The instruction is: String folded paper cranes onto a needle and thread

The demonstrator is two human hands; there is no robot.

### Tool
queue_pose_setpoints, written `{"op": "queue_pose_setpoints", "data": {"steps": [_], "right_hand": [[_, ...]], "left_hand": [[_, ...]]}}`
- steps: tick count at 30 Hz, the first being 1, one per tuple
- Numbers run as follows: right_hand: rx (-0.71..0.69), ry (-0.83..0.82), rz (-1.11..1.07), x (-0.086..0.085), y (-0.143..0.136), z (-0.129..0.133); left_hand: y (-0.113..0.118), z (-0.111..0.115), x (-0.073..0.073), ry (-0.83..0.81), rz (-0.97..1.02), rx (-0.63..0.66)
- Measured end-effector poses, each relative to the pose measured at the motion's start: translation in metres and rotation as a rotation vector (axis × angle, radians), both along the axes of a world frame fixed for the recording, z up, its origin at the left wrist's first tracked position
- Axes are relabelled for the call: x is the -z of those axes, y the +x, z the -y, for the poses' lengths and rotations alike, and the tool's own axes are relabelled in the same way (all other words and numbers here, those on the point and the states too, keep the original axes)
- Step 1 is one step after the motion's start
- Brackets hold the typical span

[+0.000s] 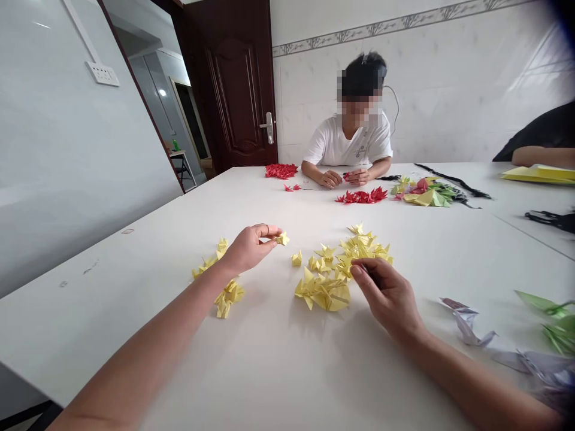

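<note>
My left hand (250,248) is closed, pinching a small yellow folded-paper piece (283,239) between thumb and fingers above the white table. My right hand (392,294) is also closed, thumb against the fingers, at the near right edge of a pile of yellow origami pieces (359,246). Something small and dark shows between its fingers, too little to name. In front of that pile lies a cluster of pointed yellow folded papers (323,292). One blocky yellow piece (296,258) sits apart between my hands. More yellow pieces (230,296) lie under and beside my left wrist, partly hidden by it.
Across the table (157,299) a person in a white shirt (353,140) handles a red piece near red paper piles (363,196). Mixed coloured folded papers (426,193) lie at far right. White folded birds (471,326) and green ones (561,329) rest beside my right forearm.
</note>
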State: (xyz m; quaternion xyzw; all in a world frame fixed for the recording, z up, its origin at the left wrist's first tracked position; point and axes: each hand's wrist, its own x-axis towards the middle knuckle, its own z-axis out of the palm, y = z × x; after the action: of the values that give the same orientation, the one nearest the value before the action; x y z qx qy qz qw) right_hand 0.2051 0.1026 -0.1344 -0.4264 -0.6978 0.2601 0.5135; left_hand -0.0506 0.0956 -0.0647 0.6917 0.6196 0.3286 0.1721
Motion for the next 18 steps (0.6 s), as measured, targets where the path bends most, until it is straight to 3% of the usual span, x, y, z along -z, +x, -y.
{"op": "queue_pose_setpoints", "data": {"steps": [2,6,12,15,18], "right_hand": [[-0.075,0.059,0.026,-0.004,-0.002,0.006],[-0.163,0.118,0.023,-0.011,-0.006,0.02],[-0.306,0.05,-0.13,-0.009,-0.013,0.03],[-0.297,0.057,-0.13,-0.008,-0.015,0.032],[-0.239,0.089,-0.123,-0.01,-0.016,0.034]], "left_hand": [[0.013,0.009,-0.004,-0.002,0.176,0.096],[0.038,0.025,-0.006,-0.029,0.321,0.262],[0.061,0.042,-0.002,-0.023,0.296,0.417],[0.067,0.047,-0.001,0.019,0.296,0.502],[0.072,0.052,0.003,0.052,0.379,0.464]]}}
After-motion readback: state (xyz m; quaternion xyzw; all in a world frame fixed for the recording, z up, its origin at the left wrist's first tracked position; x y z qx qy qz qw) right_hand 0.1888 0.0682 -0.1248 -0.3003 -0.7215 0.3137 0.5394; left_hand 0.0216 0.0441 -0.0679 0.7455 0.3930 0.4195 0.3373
